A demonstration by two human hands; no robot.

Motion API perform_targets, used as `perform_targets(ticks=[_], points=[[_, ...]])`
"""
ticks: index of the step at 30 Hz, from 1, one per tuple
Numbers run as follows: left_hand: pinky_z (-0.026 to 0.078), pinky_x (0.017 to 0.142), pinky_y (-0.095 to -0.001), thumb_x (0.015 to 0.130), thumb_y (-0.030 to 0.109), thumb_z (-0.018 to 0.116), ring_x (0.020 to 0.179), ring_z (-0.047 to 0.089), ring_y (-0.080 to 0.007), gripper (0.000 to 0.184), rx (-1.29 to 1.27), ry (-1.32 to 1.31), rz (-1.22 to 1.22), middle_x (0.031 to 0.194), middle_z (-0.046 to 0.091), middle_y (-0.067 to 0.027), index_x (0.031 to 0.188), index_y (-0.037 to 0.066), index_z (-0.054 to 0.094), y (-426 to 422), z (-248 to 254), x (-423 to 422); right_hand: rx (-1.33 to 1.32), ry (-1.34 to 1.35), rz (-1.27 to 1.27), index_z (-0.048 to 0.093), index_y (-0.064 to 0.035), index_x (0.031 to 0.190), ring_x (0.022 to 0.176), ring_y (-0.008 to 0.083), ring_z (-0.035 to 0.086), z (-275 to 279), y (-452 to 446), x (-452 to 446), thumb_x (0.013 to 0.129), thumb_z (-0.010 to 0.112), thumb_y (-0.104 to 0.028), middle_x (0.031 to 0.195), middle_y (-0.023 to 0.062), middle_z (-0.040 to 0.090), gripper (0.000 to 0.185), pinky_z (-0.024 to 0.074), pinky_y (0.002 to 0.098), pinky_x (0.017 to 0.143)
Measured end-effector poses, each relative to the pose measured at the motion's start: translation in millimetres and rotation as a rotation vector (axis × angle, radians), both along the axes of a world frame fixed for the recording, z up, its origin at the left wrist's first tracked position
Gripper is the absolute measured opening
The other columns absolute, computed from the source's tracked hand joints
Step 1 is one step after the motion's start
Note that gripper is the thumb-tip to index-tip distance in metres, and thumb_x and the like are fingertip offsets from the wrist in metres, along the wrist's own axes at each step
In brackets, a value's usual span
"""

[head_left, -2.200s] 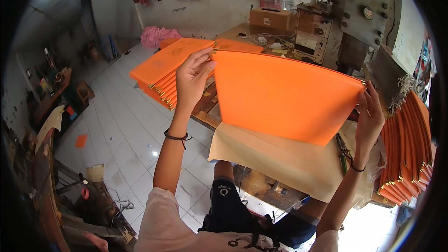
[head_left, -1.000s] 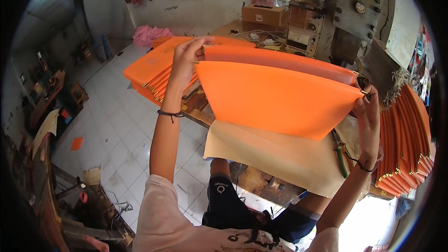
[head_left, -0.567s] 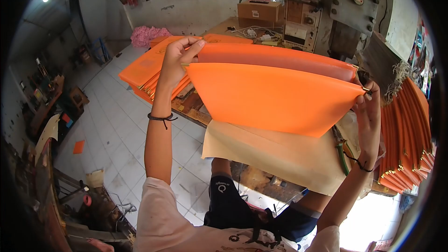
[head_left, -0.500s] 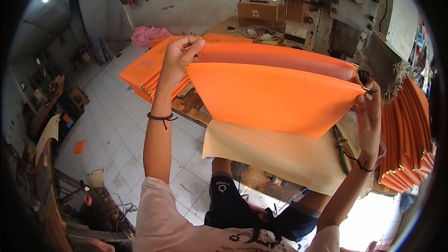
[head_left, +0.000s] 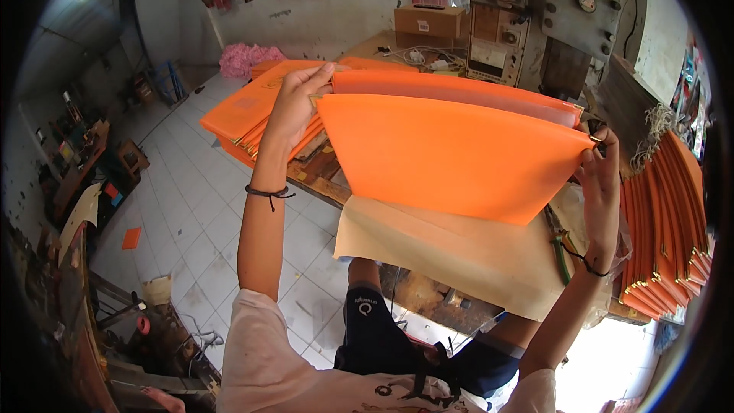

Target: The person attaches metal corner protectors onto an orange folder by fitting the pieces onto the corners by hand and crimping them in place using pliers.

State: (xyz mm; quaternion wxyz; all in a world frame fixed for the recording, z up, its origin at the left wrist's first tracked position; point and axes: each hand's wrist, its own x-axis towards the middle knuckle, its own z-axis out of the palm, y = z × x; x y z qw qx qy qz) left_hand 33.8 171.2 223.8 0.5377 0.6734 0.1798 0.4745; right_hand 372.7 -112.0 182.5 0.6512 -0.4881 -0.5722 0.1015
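An orange hanging file folder (head_left: 451, 157) is held up in front of me by its two upper corners. Its front and back panels stand a little apart at the top, and metal rod ends show at the corners. My left hand (head_left: 298, 99) pinches the left corner, thumb on top. At the right corner, my right hand (head_left: 600, 164) grips the rod end with bent fingers. The folder's lower edge is over a sheet of brown paper (head_left: 428, 248) on the workbench.
A stack of orange folders (head_left: 241, 111) lies to the left, and many more stand in a row (head_left: 665, 222) at right. Pliers with green handles (head_left: 562, 256) rest near my right wrist. Behind are a cardboard box (head_left: 428, 23), an instrument case (head_left: 493, 42) and a metal press (head_left: 577, 8).
The gap between the folder's two panels has narrowed, with the front edge coming up toward the back one. My left hand has shifted slightly right. Both hands keep their hold.
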Motion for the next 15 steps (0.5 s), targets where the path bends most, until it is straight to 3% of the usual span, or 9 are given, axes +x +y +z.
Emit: perform_targets(ticks=[4, 10, 15], points=[[0.053, 0.077, -0.0244, 0.101, 0.028, 0.056, 0.087, 0.067, -0.0125, 0.038, -0.006, 0.003, -0.020, 0.102, 0.070, -0.0100, 0.114, -0.006, 0.066, 3, -1, -2, 0.023, 0.006, -0.016, 0.037, -0.0089, 0.125, 0.100, 0.0093, 0.054, 2, 0, -7, 0.106, 0.044, -0.016, 0.131, 0.0120, 0.056, 0.022, 0.0455, 0.0297, 0.092], [0.053, 0.073, -0.0220, 0.102, 0.029, 0.054, 0.087, 0.066, -0.0108, 0.040, -0.064, -0.040, -0.043, 0.103, 0.069, -0.0090, 0.120, -0.005, 0.063, 5, -5, 8, 0.050, -0.013, 0.000, 0.037, -0.0097, 0.124, 0.104, 0.0117, 0.054, 4, -5, -9, 0.106, 0.044, -0.016, 0.139, 0.0160, 0.050, 0.021, 0.0463, 0.0322, 0.094], [0.046, 0.062, -0.0187, 0.101, 0.024, 0.058, 0.073, 0.056, -0.0020, 0.036, -0.030, -0.113, 0.078, 0.084, 0.062, 0.0037, 0.125, -0.002, 0.061, 28, -53, 25, 0.037, 0.004, 0.002, 0.037, -0.0107, 0.124, 0.111, 0.0137, 0.055, 2, -4, -7, 0.106, 0.044, -0.017, 0.142, 0.0183, 0.048, 0.021, 0.0466, 0.0343, 0.096]])
